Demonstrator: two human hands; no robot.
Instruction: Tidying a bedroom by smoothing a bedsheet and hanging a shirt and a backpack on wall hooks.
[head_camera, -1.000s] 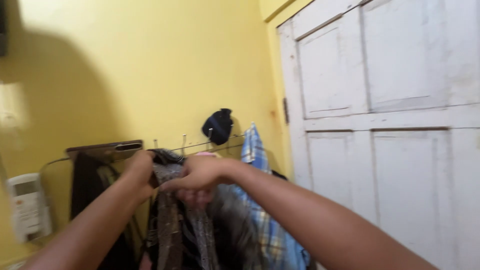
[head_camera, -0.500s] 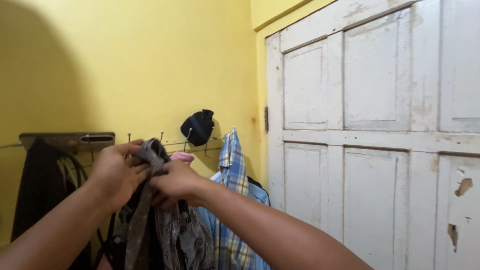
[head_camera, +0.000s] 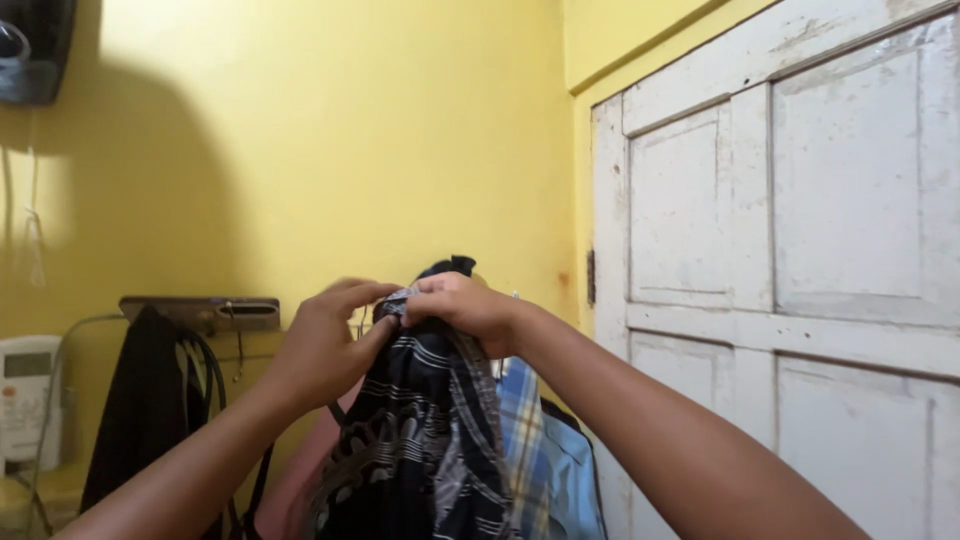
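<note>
Both my hands pinch the top of a dark patterned garment (head_camera: 415, 440) with white and grey markings, held up in front of the wall hooks. My left hand (head_camera: 325, 340) grips its top edge from the left, and my right hand (head_camera: 462, 305) grips it from the right. The two hands nearly touch at the collar. The cloth hangs down from them and hides most of the hook rail. A dark cap (head_camera: 452, 266) peeks out just above my right hand.
A blue checked shirt (head_camera: 530, 440) hangs behind the garment on the right. A black garment (head_camera: 140, 400) hangs at the left under a brown rack (head_camera: 200, 310). A white panelled door (head_camera: 800, 280) fills the right side. A white remote (head_camera: 25, 395) is mounted on the yellow wall.
My hands have lifted the garment higher and to the right, up to the level of the dark cap. The view has shifted, and the pink item is now hidden.
</note>
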